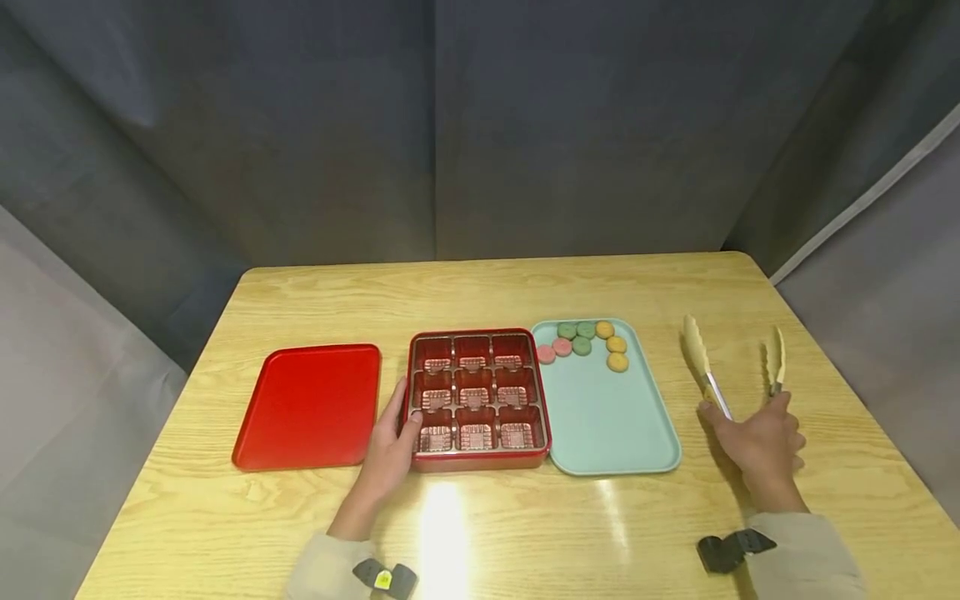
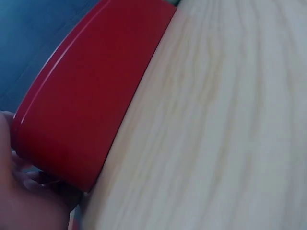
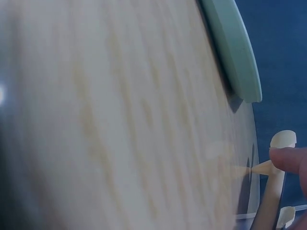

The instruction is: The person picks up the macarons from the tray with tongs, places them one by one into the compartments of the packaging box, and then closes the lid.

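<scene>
My left hand [image 1: 392,442] holds the left side of a red box [image 1: 480,461], its thumb over the rim and its fingers along the outer wall. The box has a divided insert with several square compartments, all bare. In the left wrist view the box's red side wall [image 2: 91,91] stands on the wood. At the right, my right hand [image 1: 763,446] grips a pair of tongs [image 1: 699,354] with cream-coloured tips, spread apart and pointing away from me. The right wrist view catches the thumb [image 3: 288,159] against part of the tongs [image 3: 271,196].
Touching the box's right side lies a pale green tray [image 1: 607,425]. Three green cookies [image 1: 581,345], two pink cookies [image 1: 562,347] and three yellow cookies [image 1: 617,362] sit in its far part. A flat red lid or tray [image 1: 311,408] lies left of the box. Grey curtains [image 1: 585,133] surround the table.
</scene>
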Tool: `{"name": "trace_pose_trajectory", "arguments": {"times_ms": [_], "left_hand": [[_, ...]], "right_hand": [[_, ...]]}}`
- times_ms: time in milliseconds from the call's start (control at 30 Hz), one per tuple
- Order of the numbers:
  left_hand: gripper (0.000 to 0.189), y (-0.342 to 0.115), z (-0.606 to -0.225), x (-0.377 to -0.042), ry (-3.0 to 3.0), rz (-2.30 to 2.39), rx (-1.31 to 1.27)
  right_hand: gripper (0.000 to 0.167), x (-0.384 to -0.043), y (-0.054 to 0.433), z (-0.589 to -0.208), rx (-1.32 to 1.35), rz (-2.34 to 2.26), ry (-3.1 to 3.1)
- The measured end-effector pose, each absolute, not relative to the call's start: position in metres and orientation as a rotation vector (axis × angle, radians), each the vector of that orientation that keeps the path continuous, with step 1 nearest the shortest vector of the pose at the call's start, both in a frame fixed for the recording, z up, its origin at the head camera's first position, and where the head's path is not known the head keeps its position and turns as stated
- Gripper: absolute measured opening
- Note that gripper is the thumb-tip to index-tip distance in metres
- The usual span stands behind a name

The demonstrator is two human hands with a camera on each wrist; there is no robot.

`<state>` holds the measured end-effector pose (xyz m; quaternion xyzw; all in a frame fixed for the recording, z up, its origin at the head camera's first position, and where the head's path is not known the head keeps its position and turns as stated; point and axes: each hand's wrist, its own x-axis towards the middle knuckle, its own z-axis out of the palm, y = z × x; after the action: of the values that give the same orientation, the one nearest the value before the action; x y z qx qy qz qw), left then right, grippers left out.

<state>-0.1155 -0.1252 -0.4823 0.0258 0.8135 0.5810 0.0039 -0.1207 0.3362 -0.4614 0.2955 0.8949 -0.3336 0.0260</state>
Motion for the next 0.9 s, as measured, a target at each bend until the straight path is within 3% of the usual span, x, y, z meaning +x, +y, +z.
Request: {"name": "trace_pose_trajectory", "arguments": {"times_ms": [600,900], "left_hand": [[0.058,-0.126,-0.491,-0.111,2.567,1.862,0.106],[0.057,-0.125,-0.493,-0.112,2.543,1.887,0.104]], "right_hand": [[0.11,-0.126,0.338,-0.464,0.967,-1.042,2.8],[0.108,-0.116,0.344,-0.461,0.84,-1.04,2.819]]}}
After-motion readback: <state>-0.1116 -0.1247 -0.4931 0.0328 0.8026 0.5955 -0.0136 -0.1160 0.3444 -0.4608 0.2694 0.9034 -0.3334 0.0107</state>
